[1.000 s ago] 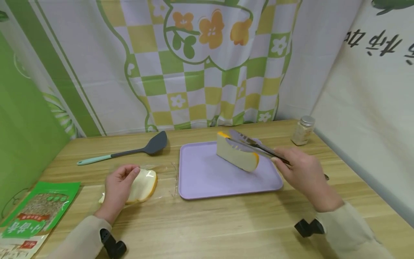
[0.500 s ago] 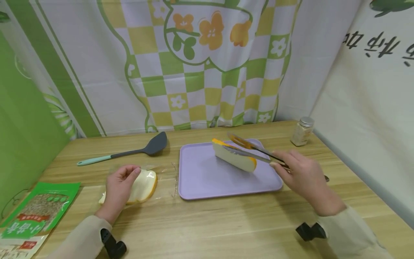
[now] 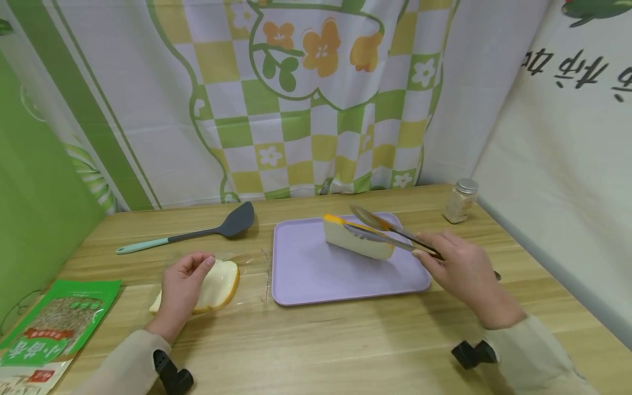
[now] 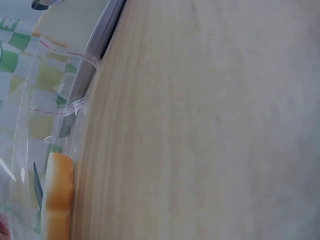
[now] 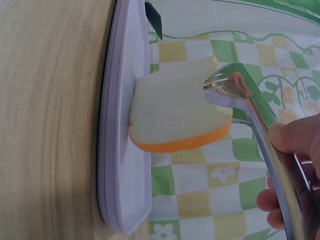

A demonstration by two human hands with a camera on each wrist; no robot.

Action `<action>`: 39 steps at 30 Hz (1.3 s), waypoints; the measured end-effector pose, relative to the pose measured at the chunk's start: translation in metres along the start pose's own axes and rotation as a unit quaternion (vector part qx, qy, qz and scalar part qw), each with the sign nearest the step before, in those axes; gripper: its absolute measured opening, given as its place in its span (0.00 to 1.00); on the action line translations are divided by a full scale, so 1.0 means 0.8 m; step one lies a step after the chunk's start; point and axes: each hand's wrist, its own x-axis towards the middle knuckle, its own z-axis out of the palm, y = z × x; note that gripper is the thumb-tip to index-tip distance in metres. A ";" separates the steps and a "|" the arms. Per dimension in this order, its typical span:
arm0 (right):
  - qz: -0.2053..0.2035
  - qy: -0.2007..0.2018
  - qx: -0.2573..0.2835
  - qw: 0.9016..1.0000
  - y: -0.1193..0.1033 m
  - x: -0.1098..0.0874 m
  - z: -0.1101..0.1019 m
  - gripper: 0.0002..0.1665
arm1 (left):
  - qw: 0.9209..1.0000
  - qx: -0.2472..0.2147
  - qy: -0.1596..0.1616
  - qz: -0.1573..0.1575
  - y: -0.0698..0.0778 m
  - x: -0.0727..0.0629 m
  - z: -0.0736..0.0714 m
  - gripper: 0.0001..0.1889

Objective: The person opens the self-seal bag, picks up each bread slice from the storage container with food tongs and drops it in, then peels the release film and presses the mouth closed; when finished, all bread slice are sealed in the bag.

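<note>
My right hand (image 3: 461, 274) holds metal tongs (image 3: 397, 241), whose tips straddle the top edge of a bread slice (image 3: 357, 241). The slice stands on its edge, leaning, on a lilac tray (image 3: 316, 280). In the right wrist view, one tong tip (image 5: 220, 92) presses against the slice's white face (image 5: 170, 100), and its orange crust faces down in that view. On the left, my left hand (image 3: 180, 288) pinches the clear plastic bag (image 3: 252, 269), thumb against fingertips. More sliced bread (image 3: 219, 285) lies inside that bag, partly hidden by the hand; its brown crust (image 4: 59, 195) shows in the left wrist view.
A grey spatula (image 3: 237, 220) with a mint handle lies behind the bag. At the left edge is a green seasoning packet (image 3: 64, 318). A glass jar (image 3: 460, 202) with a silver lid stands at the back right. A patterned curtain (image 3: 316, 126) hangs behind the table.
The tongs have come down and slightly left, to lower on the slice. The slice's upper edge has shifted left and down, and it leans more. My left hand has stayed in place.
</note>
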 end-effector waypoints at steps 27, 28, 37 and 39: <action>0.082 -0.110 0.022 0.990 0.010 -0.027 0.024 0.19 | 1.000 -0.002 -0.001 -0.001 0.003 0.001 0.000 0.13; 0.083 -0.109 0.024 0.990 0.011 -0.028 0.024 0.19 | 1.000 -0.002 -0.001 0.000 0.003 0.000 0.000 0.13; 0.096 -0.101 0.030 0.990 0.011 -0.030 0.025 0.17 | 1.000 0.003 -0.001 0.003 0.003 0.000 0.000 0.13; 0.103 -0.099 0.033 0.989 0.011 -0.029 0.024 0.16 | 1.000 0.007 -0.006 0.002 0.003 0.000 0.000 0.13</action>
